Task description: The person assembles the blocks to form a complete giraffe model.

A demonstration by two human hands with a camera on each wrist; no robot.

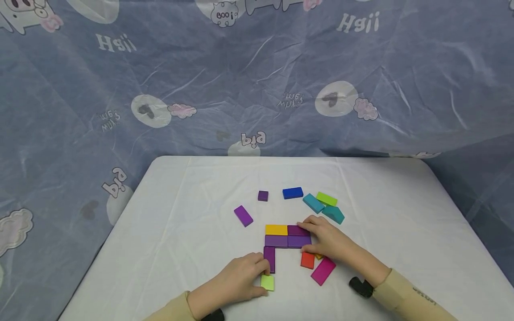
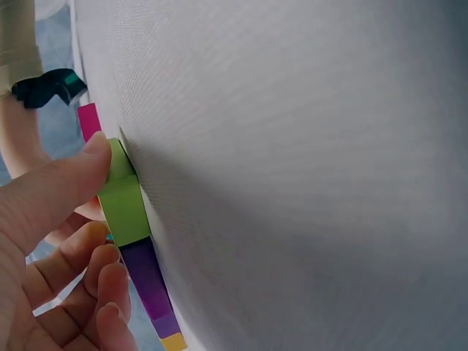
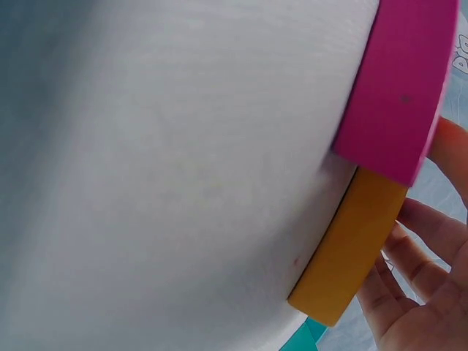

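In the head view, my left hand (image 1: 238, 277) pinches a small light green block (image 1: 267, 282) between thumb and finger. The green block (image 2: 124, 210) also shows in the left wrist view, in line with an upright purple block (image 1: 270, 259). Above that, a yellow block (image 1: 276, 229) and a dark purple block (image 1: 296, 230) lie over two violet blocks (image 1: 276, 241), all edge to edge. My right hand (image 1: 331, 238) holds the right end of these rows, a finger on the dark purple block and the thumb at the violet one's lower edge.
Under the right hand lie a red block (image 1: 307, 260), a magenta block (image 1: 323, 271) and a partly hidden orange block (image 3: 349, 248). Farther back are a purple block (image 1: 243, 216), a small dark purple cube (image 1: 263, 196), a blue block (image 1: 292, 193), teal blocks (image 1: 313, 203) and a lime block (image 1: 327, 199).
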